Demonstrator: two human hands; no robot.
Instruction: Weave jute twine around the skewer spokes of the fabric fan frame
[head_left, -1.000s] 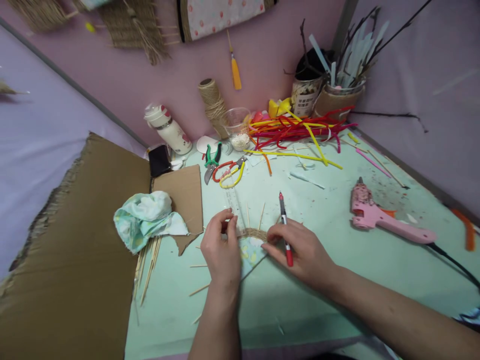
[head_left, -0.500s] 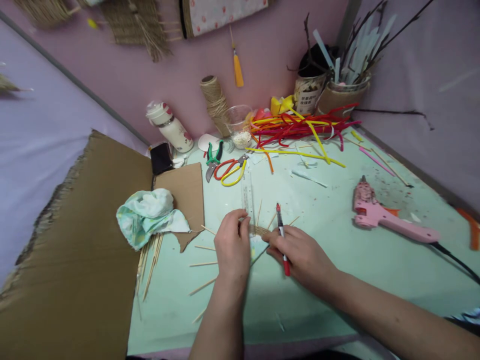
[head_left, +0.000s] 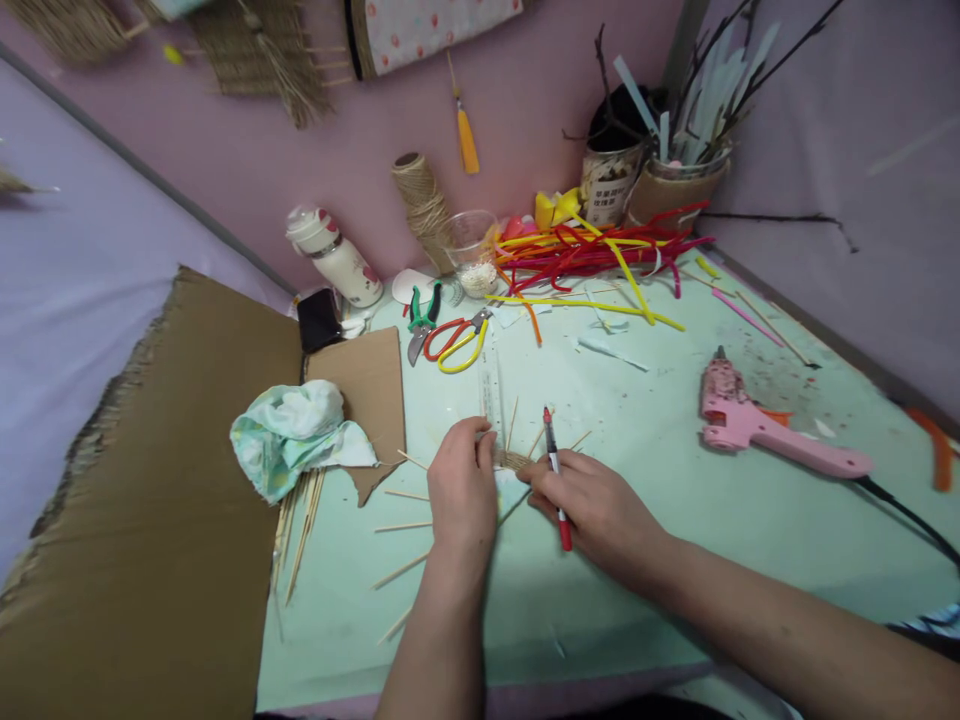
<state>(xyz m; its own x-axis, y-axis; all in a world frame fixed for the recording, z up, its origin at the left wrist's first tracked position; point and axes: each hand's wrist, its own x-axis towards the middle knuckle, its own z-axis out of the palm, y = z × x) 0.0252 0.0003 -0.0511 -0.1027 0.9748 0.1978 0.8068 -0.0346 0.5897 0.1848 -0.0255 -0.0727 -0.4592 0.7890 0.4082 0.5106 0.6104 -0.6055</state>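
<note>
In the middle of the table, my left hand (head_left: 463,490) is closed with thumb and forefinger on the lower end of a clear ruler (head_left: 490,385), which points away from me. My right hand (head_left: 592,500) grips a red marker pen (head_left: 551,450), its red end tipped up and away. The fingertips of that hand touch a small woven twine piece (head_left: 514,461) between my hands. Thin wooden sticks (head_left: 403,571) fan out around it, partly hidden under my left hand and wrist. A patch of pale patterned cloth shows below the twine.
Left are cardboard (head_left: 165,500), a crumpled cloth (head_left: 289,435) and loose skewers (head_left: 304,530). Green-handled pruners (head_left: 424,320) and scissors (head_left: 459,340) lie beyond my hands, near a twine spool (head_left: 424,210) and pipe cleaners (head_left: 577,260). A pink glue gun (head_left: 772,430) with its cord lies right.
The whole view has shifted slightly, so things appear a little further left. Both hands keep their hold on the ruler and the red marker pen.
</note>
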